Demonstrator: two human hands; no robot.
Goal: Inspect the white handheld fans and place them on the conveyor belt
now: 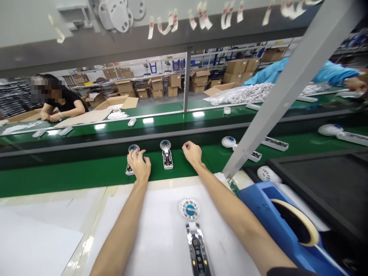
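My left hand (pixel 139 164) reaches over a green conveyor belt, its fingers curled over a small white device with a round fan head (pixel 133 147). A second such device (pixel 167 159) lies on the belt between my hands, its dark circuit side up. To the right of it, my right hand (pixel 192 151) hovers above the belt with the fingers closed; anything in them is too small or hidden to name. On the white work surface (pixel 163 230) in front of me lies a larger-looking device (pixel 197 245) with a blue-centred fan head and its circuit board exposed.
A slanted metal post (pixel 258 134) crosses the right side. Beside it are a blue tape dispenser (pixel 258 199), a black tray (pixel 322 180) and more fan devices (pixel 229 142). Across the belt sit a person in black (pixel 69 101) and another in blue sleeves (pixel 267 73).
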